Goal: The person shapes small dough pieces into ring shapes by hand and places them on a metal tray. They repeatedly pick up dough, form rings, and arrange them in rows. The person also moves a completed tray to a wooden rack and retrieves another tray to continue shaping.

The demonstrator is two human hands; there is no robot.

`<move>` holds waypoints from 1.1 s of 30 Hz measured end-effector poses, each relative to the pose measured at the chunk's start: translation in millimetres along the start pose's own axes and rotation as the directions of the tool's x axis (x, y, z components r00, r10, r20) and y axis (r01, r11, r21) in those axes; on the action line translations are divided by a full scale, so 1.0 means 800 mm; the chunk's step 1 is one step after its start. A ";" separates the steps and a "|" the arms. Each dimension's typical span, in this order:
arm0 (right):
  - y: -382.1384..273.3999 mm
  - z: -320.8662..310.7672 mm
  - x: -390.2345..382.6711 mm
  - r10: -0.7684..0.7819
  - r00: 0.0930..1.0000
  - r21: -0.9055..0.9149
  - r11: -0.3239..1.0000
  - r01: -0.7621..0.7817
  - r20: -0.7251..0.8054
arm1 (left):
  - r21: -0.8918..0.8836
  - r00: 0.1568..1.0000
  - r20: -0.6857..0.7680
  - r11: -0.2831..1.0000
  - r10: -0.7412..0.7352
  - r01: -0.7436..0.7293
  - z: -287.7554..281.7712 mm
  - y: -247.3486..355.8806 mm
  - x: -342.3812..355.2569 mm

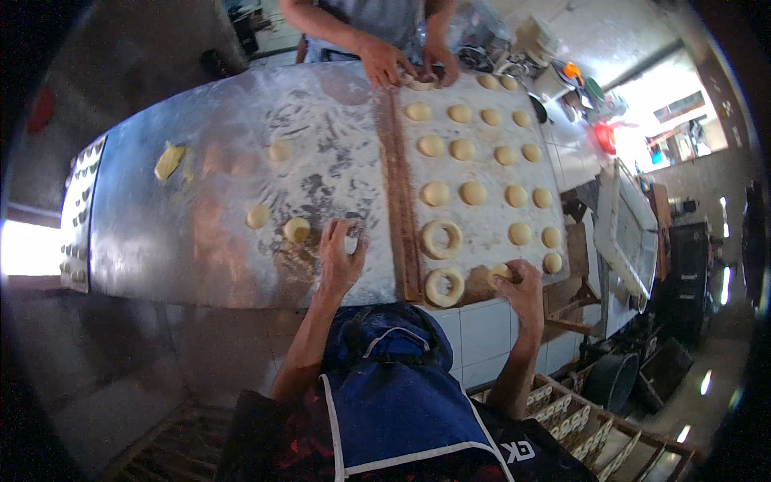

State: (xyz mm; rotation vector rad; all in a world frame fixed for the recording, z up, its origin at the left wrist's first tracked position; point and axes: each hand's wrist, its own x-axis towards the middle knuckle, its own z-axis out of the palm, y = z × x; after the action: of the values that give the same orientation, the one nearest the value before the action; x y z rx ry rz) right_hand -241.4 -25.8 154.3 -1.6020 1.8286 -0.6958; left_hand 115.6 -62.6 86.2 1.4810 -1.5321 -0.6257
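My left hand (341,255) is held curved over the floured metal worktop (193,257), its fingers apart and empty, right of two pale dough balls (296,230). My right hand (522,287) grips a dough round (497,275) at the near edge of a floured board (482,217). Left of it lie two dough rings (442,238), one above the other. Rows of dough balls (462,149) cover the board's far part, and a wooden strip (399,201) runs along its left side.
Across the table, a person's hands (386,64) handle dough at the far edge. A yellow lump (169,162) lies on the metal at left, near a tray (79,209). A white crate (630,233) stands right of the table, and wooden racks (562,414) are below right.
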 end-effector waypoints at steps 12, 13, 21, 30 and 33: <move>-0.183 0.335 0.215 -0.197 0.933 -0.380 0.873 0.306 0.300 | -0.056 0.965 -0.104 0.970 -0.241 0.236 -0.116 -0.078 -0.009; -0.182 0.333 0.211 -0.236 0.917 -0.265 0.907 0.327 0.322 | -0.125 0.971 -0.107 0.972 -0.212 0.198 -0.112 -0.077 -0.006; -0.205 0.291 0.124 -0.183 0.941 0.485 0.874 0.022 0.286 | -0.672 0.953 0.170 0.678 -0.251 0.298 -0.042 -0.071 0.031; -0.222 0.221 0.085 -0.290 0.849 0.481 0.875 0.048 0.443 | -0.916 0.804 0.398 -0.155 -0.441 0.369 0.001 -0.023 0.015; -0.201 0.201 0.083 -0.239 0.837 0.680 0.706 -0.198 0.492 | -0.881 0.863 0.452 -0.264 -0.226 0.393 -0.002 -0.001 0.015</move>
State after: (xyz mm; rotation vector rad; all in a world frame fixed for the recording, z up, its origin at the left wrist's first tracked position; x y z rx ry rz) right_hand -20.9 -112.9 155.3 -1.1136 0.9216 -0.7288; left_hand 118.8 -74.2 89.0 0.3927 -0.1268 -1.7586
